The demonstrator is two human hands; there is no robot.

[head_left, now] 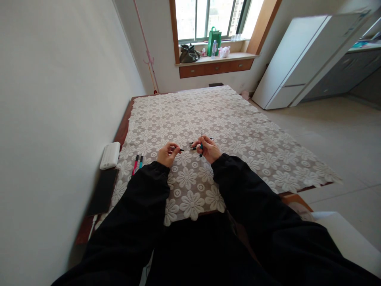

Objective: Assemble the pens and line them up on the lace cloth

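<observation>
Nearest us, over the table edge: our two black sleeves reach forward side by side onto the lace tablecloth (232, 119).

Left hand (167, 154): fingers curled shut around a thin dark pen part (179, 149); its long axis lies level, tip pointing right toward our other hand.

Right hand (208, 149): fingers pinched closed on a teal pen (201, 146), held almost upright, its thin metal tip standing above the knuckles.

Key relation: the two pieces sit close together but apart, with a small gap between the hands; the level piece points at the upright one, at roughly a right angle. Both hands are about equally near the gap.

Between the hands: a few small dark bits on the cloth, too small for us to tell.

Left of our left hand: a red pen (135, 164) and a second teal pen (141, 161) lie side by side, long axes running away from us.

Farther left: a white box (110, 155) at the wall, with a black slab (102, 191) nearer us.

Far end: a windowsill with a green bag (214, 39).
</observation>
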